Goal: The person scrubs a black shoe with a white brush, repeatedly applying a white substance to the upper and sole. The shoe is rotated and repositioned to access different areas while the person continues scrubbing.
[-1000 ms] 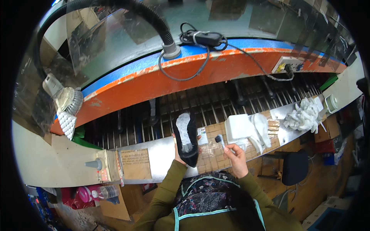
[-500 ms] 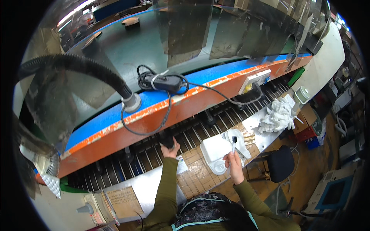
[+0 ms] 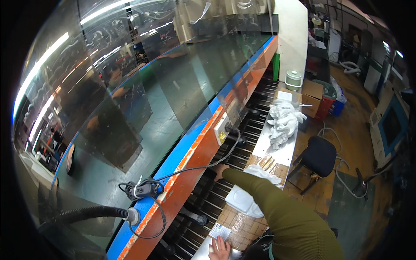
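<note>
My right hand (image 3: pixel 220 170) reaches out in an olive sleeve over the bench onto the dark conveyor rollers (image 3: pixel 216 203), just below the orange rail (image 3: pixel 190 182). Whether it holds anything is hidden. My sleeve passes over a white tray (image 3: pixel 240 200) and a white cloth (image 3: pixel 265 171). My left hand (image 3: pixel 219 250) lies flat at the bottom edge on the bench, fingers apart, beside a white paper slip (image 3: pixel 219 230) and a tan board (image 3: pixel 242 222).
A heap of white cloths (image 3: pixel 284 119) lies farther right on the steel bench. A black cable (image 3: pixel 195 167) and a black hose (image 3: pixel 86 213) hang over the rail. A black stool (image 3: pixel 319 156), cardboard boxes (image 3: pixel 314 93) and a white pot (image 3: pixel 294 79) stand to the right.
My head has swung to the right, so the conveyor now runs diagonally. The black sole and the small brush held a second ago are out of sight. My right arm now stretches onto the rollers.
</note>
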Demonstrator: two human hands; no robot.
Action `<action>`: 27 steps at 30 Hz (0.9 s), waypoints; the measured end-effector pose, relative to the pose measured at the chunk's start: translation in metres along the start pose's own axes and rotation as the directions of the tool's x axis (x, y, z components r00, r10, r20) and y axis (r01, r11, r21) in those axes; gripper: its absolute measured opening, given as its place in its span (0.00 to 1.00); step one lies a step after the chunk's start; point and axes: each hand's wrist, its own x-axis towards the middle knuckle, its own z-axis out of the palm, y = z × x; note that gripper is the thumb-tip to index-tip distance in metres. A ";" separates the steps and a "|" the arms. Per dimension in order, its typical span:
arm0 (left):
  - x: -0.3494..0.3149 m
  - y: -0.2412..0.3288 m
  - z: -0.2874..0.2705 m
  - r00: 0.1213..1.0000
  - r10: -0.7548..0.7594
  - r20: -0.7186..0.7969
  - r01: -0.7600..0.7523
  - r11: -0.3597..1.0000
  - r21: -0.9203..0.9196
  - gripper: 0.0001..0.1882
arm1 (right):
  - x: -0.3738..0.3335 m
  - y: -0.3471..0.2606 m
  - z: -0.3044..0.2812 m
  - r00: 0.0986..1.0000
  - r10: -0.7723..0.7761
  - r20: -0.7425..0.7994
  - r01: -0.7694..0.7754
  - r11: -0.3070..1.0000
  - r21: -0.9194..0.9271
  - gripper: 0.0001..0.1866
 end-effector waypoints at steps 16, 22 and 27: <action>0.021 -0.061 0.107 0.973 -0.117 0.200 -0.087 0.617 0.783 0.44 | -0.219 -0.030 -0.102 0.931 -0.357 -0.080 0.268 0.519 0.812 0.22; -0.024 -0.108 0.091 0.925 -0.284 0.252 -0.011 0.644 0.765 0.59 | -0.336 -0.001 -0.084 0.821 -0.568 -0.055 0.472 0.622 0.624 0.29; -0.075 -0.123 0.032 0.983 -0.159 0.093 0.072 0.795 0.602 0.56 | -0.355 0.070 -0.018 0.910 -0.344 -0.230 0.408 0.651 0.640 0.17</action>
